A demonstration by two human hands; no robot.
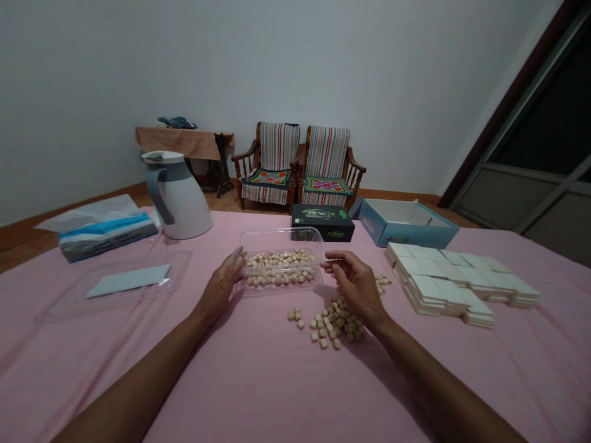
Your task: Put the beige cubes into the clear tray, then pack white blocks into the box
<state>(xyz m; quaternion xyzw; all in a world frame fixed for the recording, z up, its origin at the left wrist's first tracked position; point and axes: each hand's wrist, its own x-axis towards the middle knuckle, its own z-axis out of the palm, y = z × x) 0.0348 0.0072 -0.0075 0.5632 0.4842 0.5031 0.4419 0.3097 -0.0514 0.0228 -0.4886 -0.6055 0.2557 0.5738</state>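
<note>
A clear plastic container (281, 287) full of small pale wooden cubes (279, 269) with rounded corners stands before me. My left hand (224, 280) grips its left end, fingers along the outside wall. At the opposite end, my right hand (355, 283) has its bent fingertips against the rim, with the thumb below them. A loose pile of the same cubes (339, 321) lies on the pink cloth, partly beneath my right hand. Several more sit just left of that pile, and a few show beyond the right wrist.
Stacked pale square tiles (443, 283) lie to the right, before an open blue box (406, 224). A black box (322, 223) stands behind the container. On the left are a white jug (184, 200), a tissue pack (108, 237) and a clear lid (64, 301) with a white card (128, 280).
</note>
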